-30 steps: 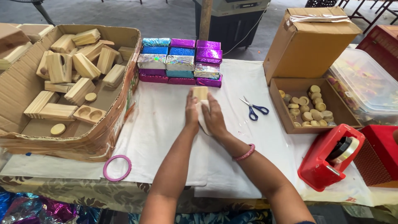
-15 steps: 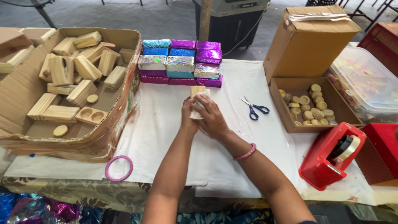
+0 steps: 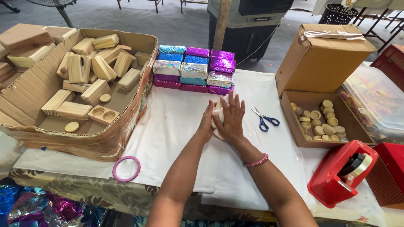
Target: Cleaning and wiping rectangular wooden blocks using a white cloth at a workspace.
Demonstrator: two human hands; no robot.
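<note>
Both hands met at table centre, pressed together around 1 small item. The right hand (image 3: 232, 120) lay flat, fingers spread, over it; the left hand (image 3: 207, 122) cupped the near-left side. Only a pale white wrapping (image 3: 218, 112) showed between the palms; the contents were hidden, so I could not tell what was inside. The bundle rested on or just above the white table cloth (image 3: 176, 138), just in front of the stack of foil-wrapped blocks (image 3: 194, 69), not touching it.

Judged step: folding the wrapping tight around the item, with the sheet mid-closure and not yet fastened.

Next move, as judged, would call for 1 hand to keep the fold pinned while the other fetched a fastening; the red tape dispenser (image 3: 341, 172) stood well apart at the near right, so the reach would be long. The blue-handled scissors (image 3: 265, 119) lay just beside the right hand.

Surroundings: cardboard box of bare wooden blocks (image 3: 90, 75) at left; smaller carton of round wooden discs (image 3: 320, 120) at right; pink ring (image 3: 126, 169) near the front edge.
</note>
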